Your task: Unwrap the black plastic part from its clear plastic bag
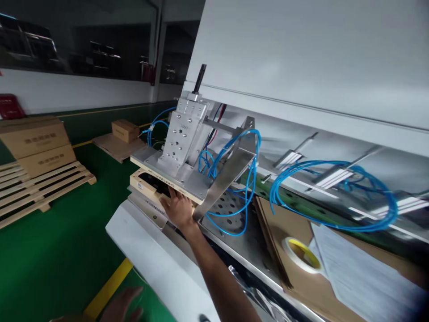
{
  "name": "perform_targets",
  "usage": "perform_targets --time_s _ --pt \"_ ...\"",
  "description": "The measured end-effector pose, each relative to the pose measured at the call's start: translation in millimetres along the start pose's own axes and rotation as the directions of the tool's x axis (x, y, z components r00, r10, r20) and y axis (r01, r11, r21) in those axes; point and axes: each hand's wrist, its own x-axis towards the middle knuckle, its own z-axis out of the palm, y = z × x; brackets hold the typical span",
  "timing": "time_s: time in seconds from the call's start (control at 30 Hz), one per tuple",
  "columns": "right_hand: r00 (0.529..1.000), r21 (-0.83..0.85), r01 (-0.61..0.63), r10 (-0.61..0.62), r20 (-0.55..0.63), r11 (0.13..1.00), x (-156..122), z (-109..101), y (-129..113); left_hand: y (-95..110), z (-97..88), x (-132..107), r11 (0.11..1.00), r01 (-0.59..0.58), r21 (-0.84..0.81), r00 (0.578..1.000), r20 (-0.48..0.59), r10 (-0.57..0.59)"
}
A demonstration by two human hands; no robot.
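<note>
My right hand (179,208) reaches forward onto a tan tray (144,181) that holds a dark flat part and sits under a tilted metal fixture (182,138). The fingers lie on the tray's near edge, with their tips hidden under the fixture's base plate. A black rod stands on top of the fixture, and blue air hoses (234,179) loop beside it. Low at the left, my left hand (122,306) is blurred, with fingers apart and nothing in it, over the green floor.
A roll of tape (301,254) and printed sheets (362,273) lie on brown cardboard at the right. More blue hose (335,197) coils along the machine's opening. A white machine cover (157,255) slopes below the tray. Wooden pallets (36,185) and cartons (124,129) stand on the floor.
</note>
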Motion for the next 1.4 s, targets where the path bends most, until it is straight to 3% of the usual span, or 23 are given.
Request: perform_targets --time_s 0.07,0.17,0.23,0.3,0.4,0.7,1.23,1.33,1.4 --pt "0.998 -0.039 0.000 -0.002 -0.056 0.999 -21 6 3 -12 -32.5 50 0.998 0.000 -0.066 0.999 -0.045 -0.003" --pt "0.993 -0.076 -0.025 0.016 -0.116 0.997 -43 16 9 -28 -86.4 155 0.999 -0.003 -0.047 0.984 -0.177 -0.005" --pt "0.992 -0.077 -0.045 0.036 -0.120 0.996 -50 21 12 -35 -110.2 227 0.999 -0.026 0.029 0.981 -0.189 0.031" --pt "0.991 -0.074 -0.050 0.041 -0.126 0.996 -54 24 14 -41 -119.6 282 0.994 0.001 0.112 0.978 -0.208 0.022" --pt "0.990 -0.064 -0.039 0.029 -0.139 0.997 -56 25 14 -49 -116.7 323 0.986 0.001 0.165 0.983 -0.181 0.029" --pt "0.992 0.008 -0.068 0.069 -0.109 0.998 -58 24 7 -64 -116.4 323 0.961 -0.061 0.271 0.987 -0.126 0.098" --pt "0.987 0.082 -0.096 0.105 -0.121 0.992 -71 26 -12 -82 -124.3 319 0.955 -0.148 0.257 0.979 -0.100 0.179" --pt "0.978 0.111 -0.025 0.047 -0.204 0.994 -94 23 -14 -78 -133.7 308 0.958 -0.185 0.218 0.961 -0.165 0.223" --pt "0.957 0.136 0.034 0.007 -0.288 0.990 -127 24 -16 -71 -134.3 285 0.969 -0.159 0.191 0.946 -0.250 0.205"
